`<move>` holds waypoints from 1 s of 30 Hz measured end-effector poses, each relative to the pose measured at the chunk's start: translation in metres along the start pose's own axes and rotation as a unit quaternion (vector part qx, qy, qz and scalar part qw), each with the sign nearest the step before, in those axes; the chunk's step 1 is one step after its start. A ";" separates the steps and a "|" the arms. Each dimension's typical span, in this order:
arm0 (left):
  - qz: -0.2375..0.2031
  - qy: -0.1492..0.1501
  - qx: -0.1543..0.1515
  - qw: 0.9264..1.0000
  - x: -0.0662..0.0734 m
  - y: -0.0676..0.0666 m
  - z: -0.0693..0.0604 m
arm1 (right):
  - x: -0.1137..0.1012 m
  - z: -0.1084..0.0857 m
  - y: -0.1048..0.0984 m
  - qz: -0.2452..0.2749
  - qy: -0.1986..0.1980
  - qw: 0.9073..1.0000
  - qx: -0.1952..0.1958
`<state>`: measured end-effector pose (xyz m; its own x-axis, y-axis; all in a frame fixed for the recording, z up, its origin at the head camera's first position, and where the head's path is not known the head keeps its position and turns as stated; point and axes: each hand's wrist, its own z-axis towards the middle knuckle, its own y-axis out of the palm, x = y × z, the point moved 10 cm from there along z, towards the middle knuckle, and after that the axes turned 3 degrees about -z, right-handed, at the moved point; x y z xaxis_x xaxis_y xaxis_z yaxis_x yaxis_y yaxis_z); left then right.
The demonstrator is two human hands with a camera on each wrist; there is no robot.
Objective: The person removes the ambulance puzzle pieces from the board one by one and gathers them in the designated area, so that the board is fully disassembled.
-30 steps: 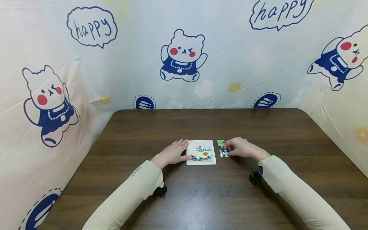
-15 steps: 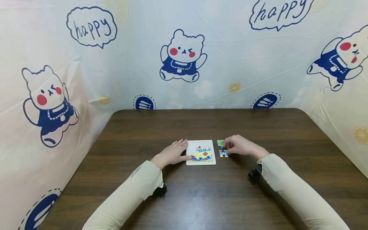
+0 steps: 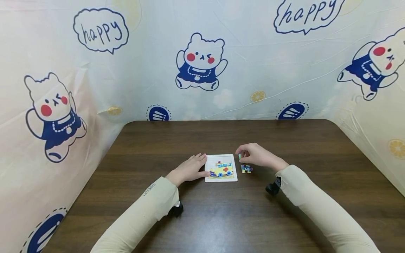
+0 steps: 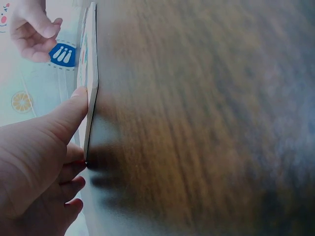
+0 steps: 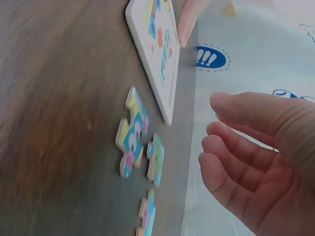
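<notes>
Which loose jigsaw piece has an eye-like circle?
The blue-and-yellow jigsaw piece, with its white-and-blue circle; the mostly green piece and the piece at the picture's bottom edge show none.

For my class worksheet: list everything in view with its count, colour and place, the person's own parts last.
Table: one, brown, under everything
Puzzle board: one, white with yellow ambulance picture, between hands
Loose puzzle pieces: at least three, multicoloured, right of board
Backdrop: one, pale, around table
Printed bears: three, white and blue, backdrop
"Happy" bubbles: two, blue-outlined, backdrop
Orange slices: three, backdrop
Ovals: three, blue, backdrop
Sleeves: two, cream
Wrist devices: two, black
Left hand: one, touching board
Right hand: one, by pieces
</notes>
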<state>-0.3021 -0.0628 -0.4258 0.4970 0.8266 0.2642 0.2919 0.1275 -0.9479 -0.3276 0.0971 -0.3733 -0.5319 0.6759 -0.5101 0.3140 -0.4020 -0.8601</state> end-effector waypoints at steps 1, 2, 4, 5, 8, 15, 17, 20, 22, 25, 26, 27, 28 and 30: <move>0.000 0.000 0.000 1.000 0.000 0.000 0.000 | -0.002 0.001 0.000 0.002 -0.001 1.000 0.000; -0.001 0.000 0.001 1.000 0.000 0.000 0.000 | -0.004 0.002 0.001 0.004 -0.002 1.000 0.000; -0.001 0.001 0.000 1.000 -0.001 0.000 0.000 | -0.007 0.005 0.002 0.008 -0.007 1.000 0.001; -0.002 0.002 0.001 1.000 0.000 0.000 0.000 | -0.009 0.006 0.003 0.007 -0.010 1.000 0.002; -0.002 0.004 0.002 1.000 0.000 0.000 0.000 | -0.014 0.010 0.006 0.006 -0.018 1.000 0.000; -0.006 0.001 0.001 1.000 0.000 -0.001 0.000 | -0.026 0.016 0.014 -0.003 -0.039 0.999 -0.007; -0.009 -0.002 -0.001 1.000 -0.001 -0.001 0.000 | -0.029 0.018 0.018 -0.008 -0.048 0.999 -0.011; -0.009 -0.004 -0.003 1.000 -0.001 -0.001 0.001 | -0.032 0.021 0.023 -0.009 -0.050 0.998 -0.022; -0.006 -0.005 -0.004 1.000 -0.001 -0.001 0.001 | -0.034 0.022 0.027 -0.007 -0.045 0.998 -0.030; -0.004 -0.002 -0.001 1.000 0.000 -0.002 0.000 | -0.037 0.024 0.032 -0.005 -0.045 0.998 -0.038; -0.004 -0.003 -0.001 1.000 0.000 -0.002 0.000 | -0.038 0.024 0.034 -0.005 -0.046 0.998 -0.041; -0.004 -0.003 -0.002 1.000 0.000 -0.002 -0.001 | -0.039 0.024 0.036 -0.006 -0.049 0.998 -0.045; -0.005 -0.003 -0.002 1.000 0.001 -0.002 -0.001 | -0.040 0.025 0.038 -0.008 -0.050 0.998 -0.049; -0.009 -0.004 -0.001 1.000 0.001 -0.003 -0.001 | -0.042 0.025 0.042 -0.012 -0.053 0.997 -0.054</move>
<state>-0.3012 -0.0630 -0.4226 0.4851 0.8283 0.2804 0.3018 0.1423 -0.9427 -0.3121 0.0364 -0.3877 -0.6189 0.6129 -0.4913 0.3805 -0.3132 -0.8701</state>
